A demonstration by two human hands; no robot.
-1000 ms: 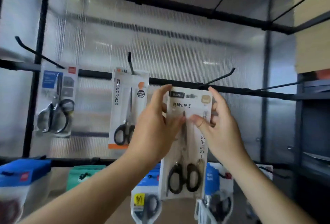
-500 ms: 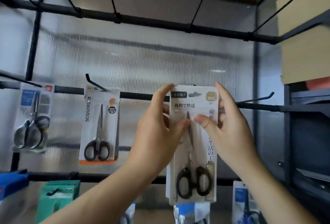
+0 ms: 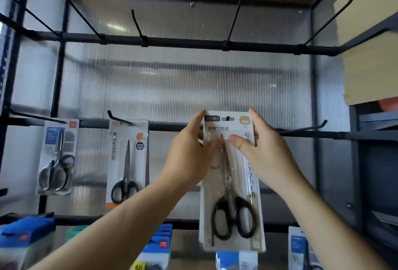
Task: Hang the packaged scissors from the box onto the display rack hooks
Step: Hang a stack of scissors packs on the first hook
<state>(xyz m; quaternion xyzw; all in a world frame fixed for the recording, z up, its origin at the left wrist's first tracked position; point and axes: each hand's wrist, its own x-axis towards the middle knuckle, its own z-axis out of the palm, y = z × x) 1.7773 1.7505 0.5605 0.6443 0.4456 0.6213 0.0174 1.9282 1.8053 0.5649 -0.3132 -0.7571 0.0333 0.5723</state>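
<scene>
**Inspector:** State of the fingers?

**Assistant:** Both sets of fingers [image 3: 197, 120] are closed narrowly on the packaged scissors [image 3: 233, 216]. The left hand [image 3: 187, 159] and right hand [image 3: 267, 157] each pinch an upper edge of the card, thumbs on the front face, forefingers up at the top corners.

**Inspector:** Handling?

**Assistant:** Judged light. The card looks thin and liable to flex, the clear blister slick. The weight sits low at the black handles, so the pack may swing. The top corners, either side of the hang slot [image 3: 227, 118], are the sound place to hold.

**Inspector:** Is the slot on a hook?

**Assistant:** Cannot tell; the card hides what is behind it. The pack is held upright in front of the middle rail [image 3: 170, 127].

**Inspector:** Surroundings?

**Assistant:** Right of the fingers, an empty hook [image 3: 310, 127]. Left, hung packs [image 3: 127, 162], well apart. Above, bare hooks [image 3: 137, 26] on the upper rail. Below, blue packs [image 3: 160, 245]. No visible obstruction between fingers and rail.
</scene>
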